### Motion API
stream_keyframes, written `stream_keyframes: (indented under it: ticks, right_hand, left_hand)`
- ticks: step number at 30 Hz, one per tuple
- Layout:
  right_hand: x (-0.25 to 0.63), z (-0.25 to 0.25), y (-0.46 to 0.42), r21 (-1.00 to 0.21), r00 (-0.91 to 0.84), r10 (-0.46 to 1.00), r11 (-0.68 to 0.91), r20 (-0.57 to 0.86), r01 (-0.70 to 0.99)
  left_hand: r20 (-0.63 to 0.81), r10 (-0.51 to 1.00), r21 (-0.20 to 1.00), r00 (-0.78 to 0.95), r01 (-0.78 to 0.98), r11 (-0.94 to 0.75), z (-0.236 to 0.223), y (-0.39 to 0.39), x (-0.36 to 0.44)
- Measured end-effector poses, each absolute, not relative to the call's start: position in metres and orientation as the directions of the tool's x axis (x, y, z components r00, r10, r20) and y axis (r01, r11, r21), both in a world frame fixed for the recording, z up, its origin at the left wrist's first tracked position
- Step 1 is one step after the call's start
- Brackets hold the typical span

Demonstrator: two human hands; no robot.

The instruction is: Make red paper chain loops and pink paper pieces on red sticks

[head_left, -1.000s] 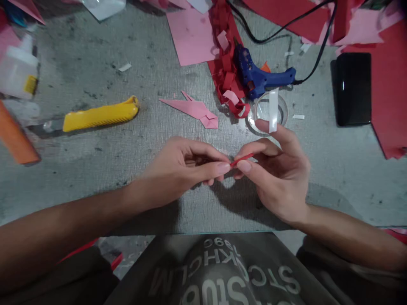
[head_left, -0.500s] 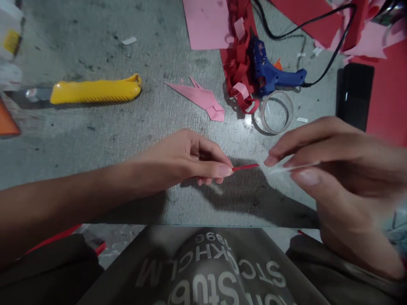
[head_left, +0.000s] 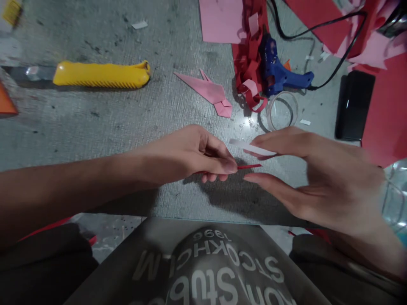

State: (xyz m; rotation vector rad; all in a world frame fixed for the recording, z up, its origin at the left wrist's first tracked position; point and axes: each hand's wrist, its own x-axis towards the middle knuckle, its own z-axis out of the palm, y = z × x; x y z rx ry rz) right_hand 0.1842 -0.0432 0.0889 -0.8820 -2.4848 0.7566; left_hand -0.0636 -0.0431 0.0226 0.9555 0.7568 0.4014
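Note:
My left hand (head_left: 213, 159) is closed, with thumb and fingers pinching a thin red paper strip (head_left: 249, 167). The strip's free end points right, above the table. To its right is my right hand (head_left: 305, 173), with the thumb apart from the fingers on either side of the red strip's tip. A narrow white strip (head_left: 254, 148) seems to be caught between the fingers of that hand and sticks out leftward. Beyond my hands lies a folded pink paper piece (head_left: 210, 93), with a roll of clear tape (head_left: 282, 111) to its right.
A yellow utility knife (head_left: 101, 74) with its blade out lies at the left. At the back right are a blue glue gun (head_left: 282, 74) with a black cord, a red paper chain (head_left: 251, 63), pink paper (head_left: 221, 21), a black phone (head_left: 355, 105) and red sheets (head_left: 386, 114).
My right hand has moved left towards the red strip, its thumb parting from the fingers. The white strip has moved left with it. The view has shifted slightly; my left hand keeps its pinch.

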Motion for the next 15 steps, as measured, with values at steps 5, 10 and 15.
stream_keyframes:
  ticks: [5,10,15]
  right_hand:
    - [0.177,0.055,-0.050,-0.800,-0.612,0.771,0.474,0.175,0.368]
    - [0.178,0.046,-0.057,-0.862,-0.493,0.861,0.340,0.125,0.377]
    - [0.174,0.037,-0.060,-0.949,-0.366,0.930,0.151,0.041,0.278]
  left_hand:
    - [-0.424,0.605,0.843,0.674,0.051,0.535,0.024,-0.043,-0.065]
    - [-0.447,0.628,0.870,0.637,0.148,0.470,0.023,-0.042,-0.063]
    - [-0.292,0.848,0.938,0.442,0.305,0.164,0.043,-0.044,-0.064]
